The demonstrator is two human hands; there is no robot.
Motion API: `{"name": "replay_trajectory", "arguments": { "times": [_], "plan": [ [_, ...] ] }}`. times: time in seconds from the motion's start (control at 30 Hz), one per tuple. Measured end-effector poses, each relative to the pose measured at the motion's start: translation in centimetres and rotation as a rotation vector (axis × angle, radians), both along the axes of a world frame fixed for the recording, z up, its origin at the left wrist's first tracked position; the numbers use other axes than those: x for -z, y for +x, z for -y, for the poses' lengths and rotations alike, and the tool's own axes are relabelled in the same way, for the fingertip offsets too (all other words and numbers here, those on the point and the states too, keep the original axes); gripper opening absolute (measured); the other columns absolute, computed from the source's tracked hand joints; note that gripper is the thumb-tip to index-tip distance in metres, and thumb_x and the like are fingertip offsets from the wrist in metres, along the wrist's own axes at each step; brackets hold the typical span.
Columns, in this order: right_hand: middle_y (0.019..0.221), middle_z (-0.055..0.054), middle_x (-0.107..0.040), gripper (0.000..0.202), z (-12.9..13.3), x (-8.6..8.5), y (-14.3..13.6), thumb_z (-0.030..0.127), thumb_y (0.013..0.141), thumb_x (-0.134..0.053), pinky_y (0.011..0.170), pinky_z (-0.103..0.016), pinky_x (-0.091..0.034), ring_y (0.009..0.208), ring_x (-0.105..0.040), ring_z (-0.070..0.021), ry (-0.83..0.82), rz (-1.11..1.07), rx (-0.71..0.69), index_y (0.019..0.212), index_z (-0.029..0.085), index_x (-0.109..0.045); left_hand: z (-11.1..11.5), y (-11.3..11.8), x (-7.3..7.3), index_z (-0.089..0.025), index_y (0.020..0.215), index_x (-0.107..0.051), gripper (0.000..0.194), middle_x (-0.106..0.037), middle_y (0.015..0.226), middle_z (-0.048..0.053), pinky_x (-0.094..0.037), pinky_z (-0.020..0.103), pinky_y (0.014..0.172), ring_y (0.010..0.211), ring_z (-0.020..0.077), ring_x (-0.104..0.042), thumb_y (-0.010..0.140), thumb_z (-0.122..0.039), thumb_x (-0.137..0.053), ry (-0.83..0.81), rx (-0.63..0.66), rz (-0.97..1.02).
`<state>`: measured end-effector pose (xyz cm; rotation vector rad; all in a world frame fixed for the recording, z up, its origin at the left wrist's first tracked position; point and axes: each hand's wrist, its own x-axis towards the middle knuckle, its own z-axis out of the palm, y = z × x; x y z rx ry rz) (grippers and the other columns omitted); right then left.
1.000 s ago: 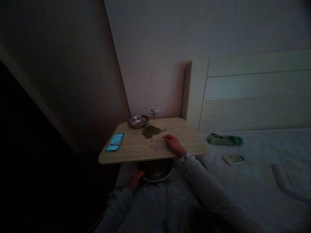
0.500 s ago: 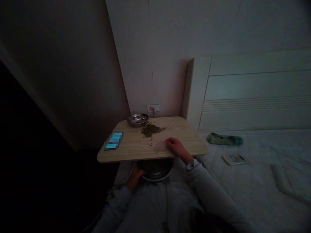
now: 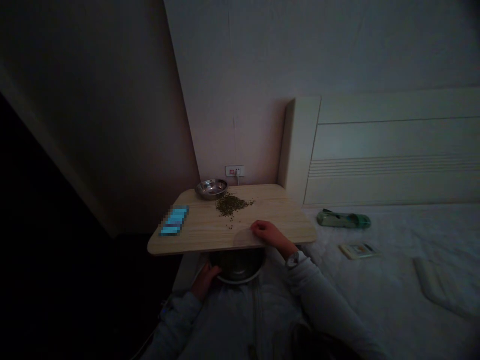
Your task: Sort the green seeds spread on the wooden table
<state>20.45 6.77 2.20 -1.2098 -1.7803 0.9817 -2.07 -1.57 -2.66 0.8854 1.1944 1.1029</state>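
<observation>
Bed (image 3: 393,295): one, right of both hands. Tabletop (image 3: 277,202): one, beneath the right hand. Large bowl (image 3: 240,281): one, below the tabletop's near edge; left hand (image 3: 205,281) grips its rim. Hands: two. Right hand (image 3: 265,232) over the tabletop, fingers curled in at one translucent piece (image 3: 242,239); cannot tell if gripped. Green bottle (image 3: 343,220): one, lying on the bed, right of the right hand. Small metal bowl (image 3: 212,195): one, beyond both hands. Lit blue screen (image 3: 174,221): one, beyond the left hand. Heap of grains (image 3: 230,204): one, beyond the right hand; strays too small to count.
</observation>
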Motion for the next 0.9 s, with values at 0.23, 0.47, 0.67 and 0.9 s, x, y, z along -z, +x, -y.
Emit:
{"name": "replay_trajectory", "arguments": {
  "times": [0.23, 0.47, 0.67, 0.9],
  "plan": [
    [0.065, 0.0, -0.058, 0.019, -1.1, -0.6, 0.0, 0.027, 0.067, -0.045, 0.065, -0.024, -0.04, 0.065, -0.051, -0.012, 0.021, -0.109, 0.246, 0.075, 0.016, -0.058, 0.7, 0.4, -1.5, -0.016, 0.106, -0.055, 0.046, -0.066, 0.096, 0.007, -0.043, 0.034, 0.083, 0.098, 0.0249, -0.056, 0.06, -0.017, -0.053, -0.032, -0.013, -0.012],
    [0.07, -0.003, -0.061, 0.022, -3.9, -1.1, -0.9, 0.026, 0.065, -0.043, 0.073, -0.027, -0.04, 0.071, -0.054, -0.014, 0.029, -0.132, 0.352, 0.075, 0.015, -0.06, 0.5, 0.2, -0.5, -0.016, 0.111, -0.051, 0.049, -0.065, 0.097, 0.007, -0.042, 0.036, 0.083, 0.096, 0.0243, -0.058, 0.062, -0.019, -0.053, -0.005, 0.002, 0.023],
    [0.069, -0.001, -0.06, 0.022, -2.7, -0.9, -2.3, 0.026, 0.067, -0.044, 0.07, -0.025, -0.041, 0.07, -0.054, -0.0129, 0.052, -0.131, 0.322, 0.079, 0.016, -0.059, 0.1, -0.1, 0.1, -0.015, 0.102, -0.055, 0.042, -0.065, 0.1, 0.009, -0.043, 0.037, 0.083, 0.1, 0.0257, -0.056, 0.06, -0.021, -0.055, -0.057, 0.005, 0.013],
    [0.068, -0.001, -0.061, 0.016, -0.7, -0.6, -3.0, 0.026, 0.07, -0.049, 0.065, -0.024, -0.041, 0.065, -0.053, -0.0111, 0.046, -0.023, 0.204, 0.077, 0.016, -0.06, 0.2, 0.1, -0.3, -0.015, 0.102, -0.055, 0.043, -0.063, 0.104, 0.008, -0.041, 0.038, 0.089, 0.105, 0.0258, -0.053, 0.059, -0.019, -0.056, -0.011, -0.037, 0.006]
  ]
}}
